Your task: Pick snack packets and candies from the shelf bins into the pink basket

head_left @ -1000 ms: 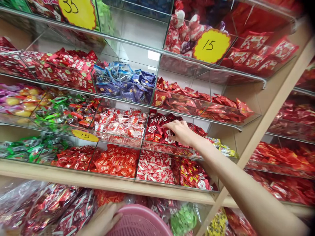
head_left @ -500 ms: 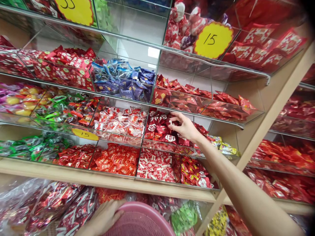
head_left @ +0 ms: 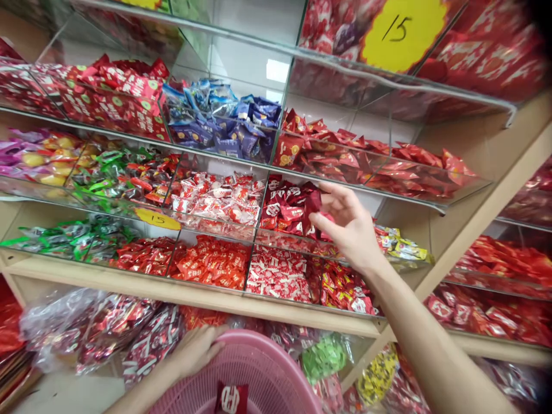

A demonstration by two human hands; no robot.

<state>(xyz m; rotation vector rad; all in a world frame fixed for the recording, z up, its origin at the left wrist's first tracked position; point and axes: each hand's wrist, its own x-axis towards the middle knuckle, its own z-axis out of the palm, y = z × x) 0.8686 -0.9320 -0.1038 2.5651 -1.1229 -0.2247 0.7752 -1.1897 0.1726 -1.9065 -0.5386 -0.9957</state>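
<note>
My right hand (head_left: pixel 345 221) is raised at a middle compartment of the shelf, thumb and fingers closed on a dark red wrapped candy (head_left: pixel 314 201). Behind it lie several similar dark red candies (head_left: pixel 282 215) with white print, in a clear-fronted compartment. Low in view, my left hand (head_left: pixel 200 348) grips the rim of a pink plastic basket (head_left: pixel 276 368), its fingers over the edge. Inside the basket sits one dark red packet (head_left: pixel 232 398) with a white design.
Red-and-white candies (head_left: pixel 219 195) fill the compartment to the left, with blue packets (head_left: pixel 228 123) above. Clear plastic shelf lips run across the front. A wooden upright (head_left: pixel 457 244) stands at the right. Bulk bags (head_left: pixel 116 328) lie beneath the bottom shelf.
My right hand has drawn back a little from the compartment with a dark red candy in its fingers. The view has tilted down, showing more of the basket and the packet in it.
</note>
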